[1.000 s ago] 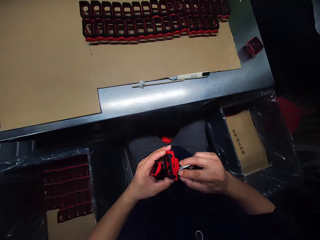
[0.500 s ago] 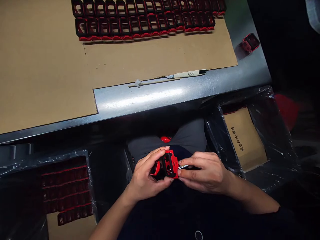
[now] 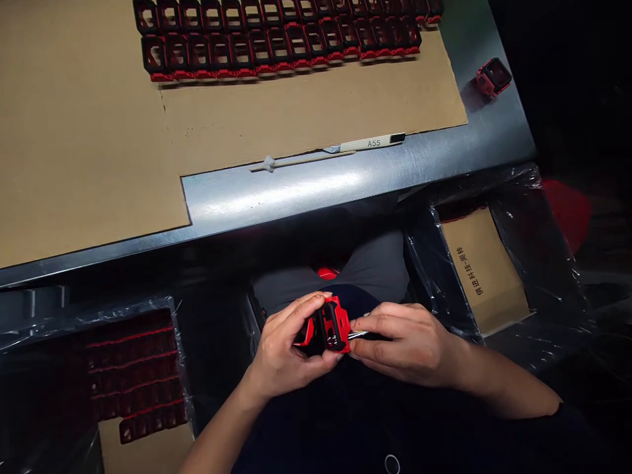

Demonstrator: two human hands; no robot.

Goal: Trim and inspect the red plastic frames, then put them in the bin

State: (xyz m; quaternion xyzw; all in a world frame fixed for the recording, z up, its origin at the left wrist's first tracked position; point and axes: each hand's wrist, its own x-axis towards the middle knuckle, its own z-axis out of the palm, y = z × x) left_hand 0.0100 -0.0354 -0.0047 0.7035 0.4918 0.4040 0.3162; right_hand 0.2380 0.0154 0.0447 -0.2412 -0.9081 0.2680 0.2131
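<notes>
My left hand (image 3: 284, 349) is closed around a red and black plastic part (image 3: 330, 324), held over my lap below the table edge. My right hand (image 3: 402, 342) pinches a thin metal tool (image 3: 358, 334) whose tip touches the right side of that part. Another red piece (image 3: 328, 272) shows on my lap just behind the held part.
Two rows of several red and black parts (image 3: 281, 36) line the cardboard sheet (image 3: 89, 131) on the metal table (image 3: 306, 191). A knife marked A55 (image 3: 368, 143) and a swab stick (image 3: 296, 161) lie near the cardboard edge. One lone part (image 3: 494, 76) sits far right. Plastic-lined boxes (image 3: 133, 372) (image 3: 486, 270) flank my lap.
Both hands stay on the part with little movement. The view has shifted slightly, so the table items sit a little more left and higher in the picture.
</notes>
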